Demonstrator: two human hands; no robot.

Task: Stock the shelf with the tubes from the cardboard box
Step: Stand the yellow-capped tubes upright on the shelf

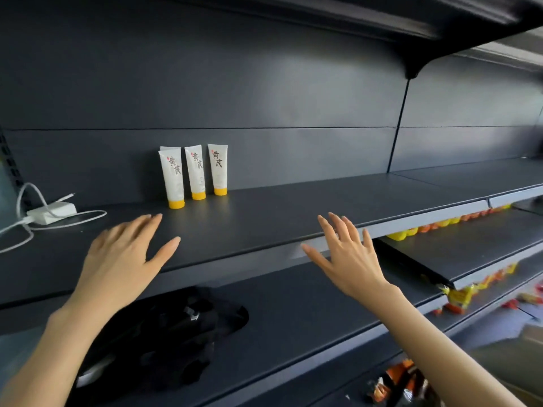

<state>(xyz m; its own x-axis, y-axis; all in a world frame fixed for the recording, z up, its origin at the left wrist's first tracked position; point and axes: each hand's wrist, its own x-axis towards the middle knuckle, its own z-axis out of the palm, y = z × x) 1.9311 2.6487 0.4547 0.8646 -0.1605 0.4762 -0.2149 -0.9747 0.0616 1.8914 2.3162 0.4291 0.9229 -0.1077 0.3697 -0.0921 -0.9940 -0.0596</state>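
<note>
Both hands are out at the front of the dark shelf (293, 210), holding nothing: left hand (123, 254) flat, fingers together, thumb out; right hand (346, 254) fanned wide. Three white tubes (196, 171) stand on yellow caps at the back, beyond the fingertips, nearer the left hand, untouched

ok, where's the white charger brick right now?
Head view: the white rectangular charger brick lies at the far left of the dark grey metal shelf, left of the three upright white tubes with yellow caps.
</note>
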